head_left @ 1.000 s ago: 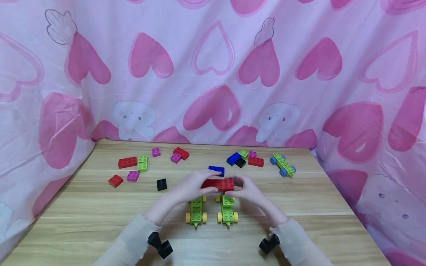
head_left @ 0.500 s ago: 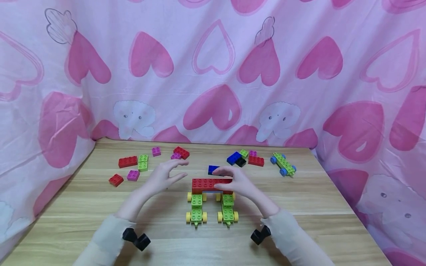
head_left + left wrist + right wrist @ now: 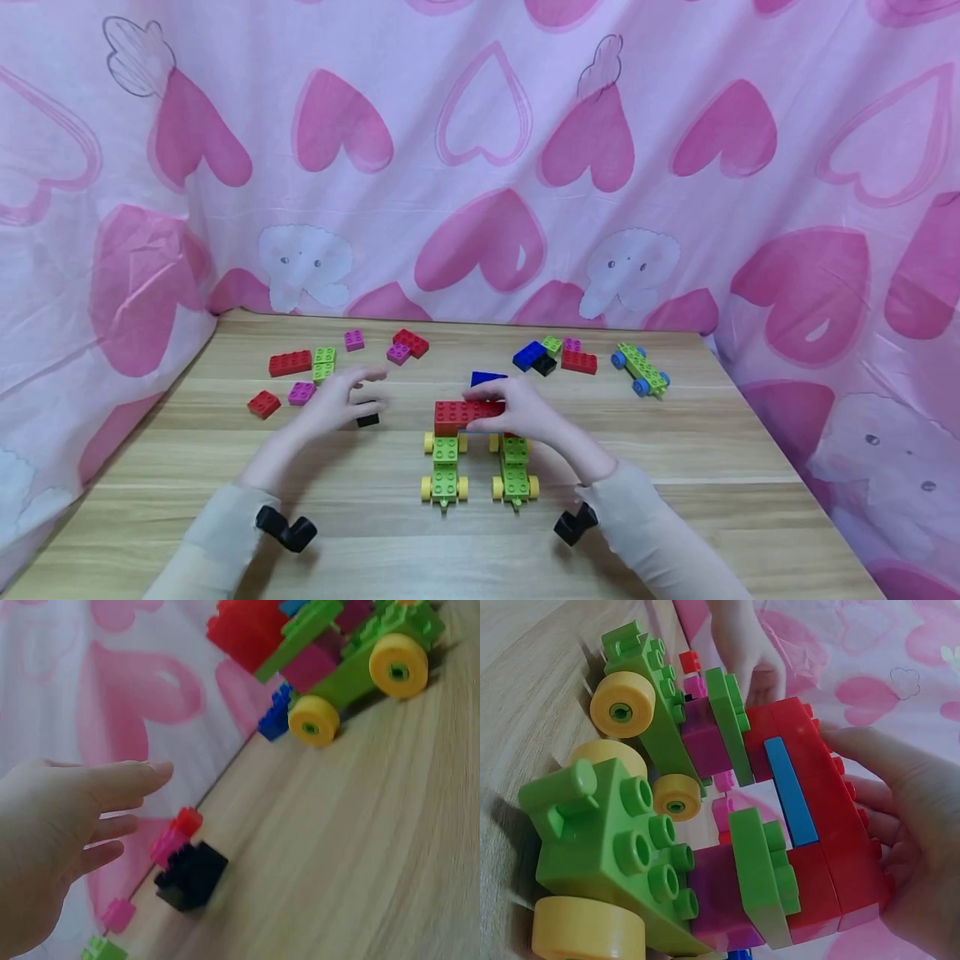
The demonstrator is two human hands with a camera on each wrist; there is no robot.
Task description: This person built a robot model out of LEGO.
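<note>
My left hand (image 3: 333,407) is over the table beside a black brick (image 3: 367,421), its fingers loosely spread with nothing between them. In the left wrist view that black brick (image 3: 199,877) lies just beyond the fingertips. My right hand (image 3: 528,412) holds a long red brick (image 3: 452,417) that bridges two green wheeled bases (image 3: 445,479) with yellow wheels. Seen from the right wrist, its fingers curl behind the studded edge of the red bricks (image 3: 821,817). A blue strip (image 3: 791,791) runs beneath them, and purple bricks (image 3: 707,739) with green plates stand below on the bases.
Red, green and magenta bricks (image 3: 302,393) lie at the table's left. A blue brick (image 3: 487,379) sits behind the build. Farther right are blue, black, green, magenta and red bricks (image 3: 579,362) and a green base with blue wheels (image 3: 640,369). A heart-patterned curtain (image 3: 480,242) borders the table.
Both hands were at the red brick a second ago. My left hand has let go and moved left to the black brick. My right hand has shifted slightly left along the red brick.
</note>
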